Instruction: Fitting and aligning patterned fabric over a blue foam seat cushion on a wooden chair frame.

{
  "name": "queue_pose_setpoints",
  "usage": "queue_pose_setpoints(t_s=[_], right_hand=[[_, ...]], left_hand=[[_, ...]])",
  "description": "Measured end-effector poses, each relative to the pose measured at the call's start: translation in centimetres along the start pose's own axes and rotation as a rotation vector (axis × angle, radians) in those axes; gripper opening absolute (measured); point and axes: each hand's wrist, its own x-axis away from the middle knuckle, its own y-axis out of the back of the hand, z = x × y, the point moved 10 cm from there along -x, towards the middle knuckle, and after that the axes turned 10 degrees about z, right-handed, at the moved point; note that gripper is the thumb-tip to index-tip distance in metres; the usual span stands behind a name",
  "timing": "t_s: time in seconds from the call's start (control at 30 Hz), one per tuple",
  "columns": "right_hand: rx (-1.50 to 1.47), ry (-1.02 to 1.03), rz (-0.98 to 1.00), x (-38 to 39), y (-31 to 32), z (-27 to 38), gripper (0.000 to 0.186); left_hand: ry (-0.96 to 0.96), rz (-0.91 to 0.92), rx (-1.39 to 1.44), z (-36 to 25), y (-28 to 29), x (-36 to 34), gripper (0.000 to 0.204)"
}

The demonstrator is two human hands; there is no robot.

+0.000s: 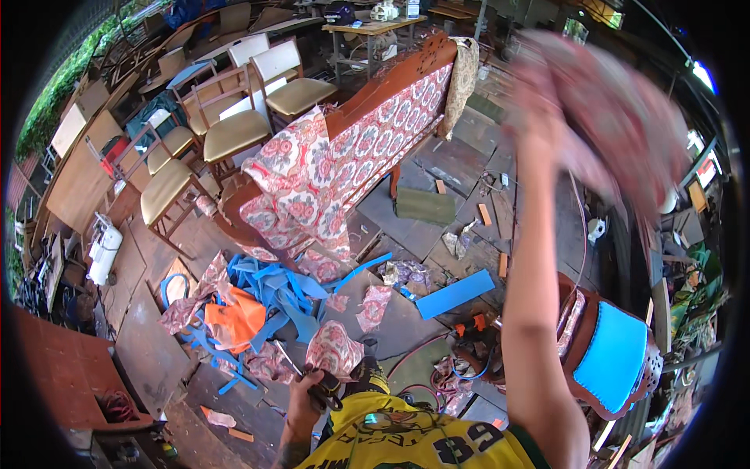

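My left hand (pixel 305 397), low in the head view near my body, is closed round scissors (pixel 290 361) with dark handles and a bright blade pointing away. A floral cloth scrap (pixel 334 352) shows right beside them; whether the hand touches it I cannot tell. My right hand (pixel 541 129) is raised far out at the upper right, smeared by motion. From it swings a large pink-and-white floral cloth (pixel 617 117), also blurred. In front of me stands a carved wooden sofa (pixel 394 129), with matching floral fabric on its back and draped loosely over its near end.
Blue strips (pixel 269 293), an orange piece (pixel 234 320) and fabric scraps litter the floor. A blue foam slab (pixel 455 295) lies ahead. At right is a wooden seat piece with a blue pad (pixel 613 356). Chairs (pixel 238 133) stand at left, a workbench (pixel 375 27) behind.
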Motion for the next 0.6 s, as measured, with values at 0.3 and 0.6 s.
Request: queue_pose_setpoints(t_s=[0.3,0.6], right_hand=[[-0.59,0.526,0.381,0.9,-29.4,25.1,0.026],[-0.686,0.273,0.536,7.3,-23.8,16.0,0.055]], left_hand=[[0.32,-0.171,-0.04,1.1,3.4,-6.8,0.036],[0.379,0.181,-0.279,0.4,-3.5,-19.0,0.016]])
